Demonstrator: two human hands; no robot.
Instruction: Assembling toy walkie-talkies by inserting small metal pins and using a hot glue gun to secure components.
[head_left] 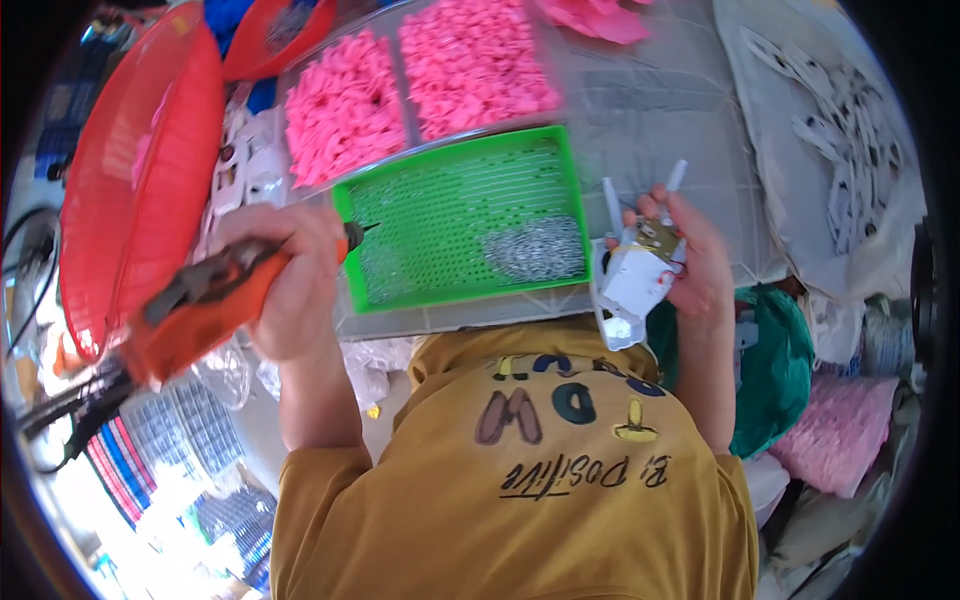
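Note:
My left hand [290,260] is wrapped round an orange electric screwdriver [205,310]. Its black nose and thin bit stick out past my fingers, over the left rim of a green perforated tray [465,298]. A pile of small silver screws [535,250] lies in the tray's right part, with others scattered at its left. To the tray's right, my right hand [695,255] grips a white plastic casing [635,280] from its outer side. Two white prongs point away from me, and a brass-coloured part and a thin red wire show on it. My right fingertips are partly behind the casing.
Behind the tray stands a clear divided box of pink plastic pieces [480,65]. A red mesh basket [150,190] is at the left. White plastic parts [850,150] lie on a sheet at the far right. A green bag [780,370] hangs beside my right forearm.

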